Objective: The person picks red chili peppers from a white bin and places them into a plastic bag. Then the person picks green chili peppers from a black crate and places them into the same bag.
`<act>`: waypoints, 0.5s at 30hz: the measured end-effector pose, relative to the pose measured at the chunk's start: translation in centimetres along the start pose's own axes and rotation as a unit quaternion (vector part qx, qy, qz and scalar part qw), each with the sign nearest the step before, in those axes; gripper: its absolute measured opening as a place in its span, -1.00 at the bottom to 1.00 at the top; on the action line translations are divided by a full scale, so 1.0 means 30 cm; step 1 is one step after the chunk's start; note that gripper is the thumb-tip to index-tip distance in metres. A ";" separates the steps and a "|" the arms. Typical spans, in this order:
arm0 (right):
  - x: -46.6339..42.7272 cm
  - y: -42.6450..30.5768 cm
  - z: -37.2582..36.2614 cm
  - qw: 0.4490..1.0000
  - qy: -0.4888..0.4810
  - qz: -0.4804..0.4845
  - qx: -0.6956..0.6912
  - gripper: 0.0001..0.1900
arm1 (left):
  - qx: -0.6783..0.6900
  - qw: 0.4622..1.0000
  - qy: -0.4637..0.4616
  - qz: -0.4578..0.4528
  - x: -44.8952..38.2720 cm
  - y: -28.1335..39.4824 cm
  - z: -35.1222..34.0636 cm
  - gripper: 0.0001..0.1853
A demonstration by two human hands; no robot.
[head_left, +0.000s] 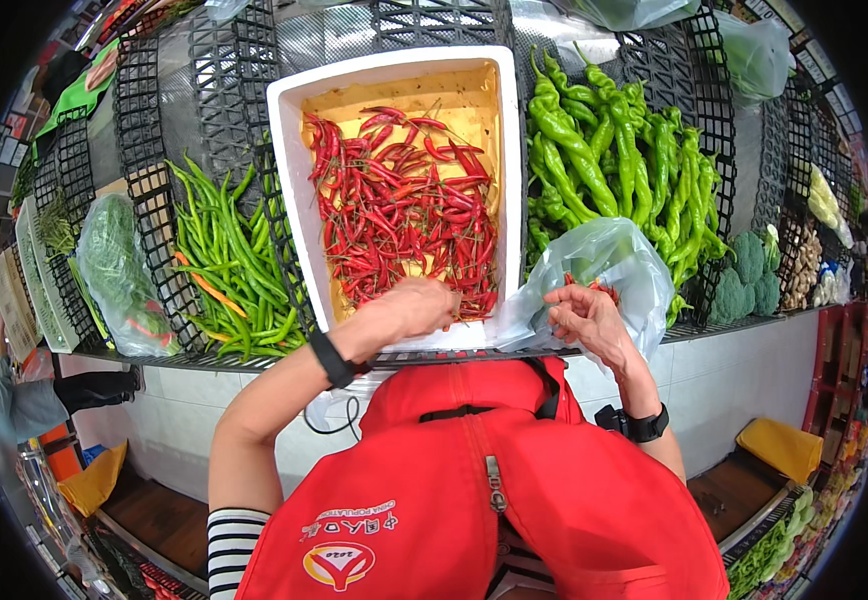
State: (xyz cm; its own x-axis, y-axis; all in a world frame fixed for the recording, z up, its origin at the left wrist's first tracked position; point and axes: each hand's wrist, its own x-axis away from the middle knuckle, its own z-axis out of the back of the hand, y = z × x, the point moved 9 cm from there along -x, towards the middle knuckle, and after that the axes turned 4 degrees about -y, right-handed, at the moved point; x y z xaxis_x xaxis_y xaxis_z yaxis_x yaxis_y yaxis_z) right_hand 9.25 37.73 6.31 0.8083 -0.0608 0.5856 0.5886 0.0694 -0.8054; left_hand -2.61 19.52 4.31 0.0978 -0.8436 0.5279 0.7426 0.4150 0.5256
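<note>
A white foam box (507, 217) lined with yellowish material holds a heap of small red chili peppers (404, 202). Over the heap's near edge, my left hand (419, 307) is bent downward. Its fingertips are partly hidden, so any chili between them cannot be made out. My right hand (587, 319) is at the mouth of a clear plastic bag (640, 262), fingers curled. Some red chilies (602, 289) show inside the bag, just behind the fingers. Whether those fingers pinch the bag is unclear. The bag rests against the box's right near corner and over long green peppers (621, 150).
Slim green chilies (231, 255) lie left of the box, behind a black mesh divider (284, 232). Farther left is a bagged leafy vegetable (122, 270). Broccoli (745, 277) and ginger (801, 262) sit at right. A person's dark-clad leg (96, 390) shows at far left.
</note>
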 end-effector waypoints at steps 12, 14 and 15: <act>0.033 0.026 0.032 0.997 0.033 0.009 -0.067 -0.70 | 0.001 0.997 -0.028 -0.065 -0.147 -0.076 -0.221 -0.79; 0.032 0.024 0.029 0.997 0.030 0.010 -0.065 -0.69 | 0.007 0.997 -0.010 -0.076 -0.139 -0.100 -0.251 -0.82; 0.030 0.022 0.026 0.998 0.030 0.009 -0.061 -0.69 | 0.009 0.997 -0.002 -0.082 -0.132 -0.092 -0.241 -0.83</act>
State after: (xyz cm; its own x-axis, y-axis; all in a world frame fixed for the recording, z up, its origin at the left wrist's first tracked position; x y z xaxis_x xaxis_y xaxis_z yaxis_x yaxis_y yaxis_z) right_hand 10.37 38.51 6.37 0.8142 -0.1199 0.5680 0.5663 -0.0513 -0.8226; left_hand -0.25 19.24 -4.05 -0.0272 -0.8993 0.4365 0.7359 0.2775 0.6176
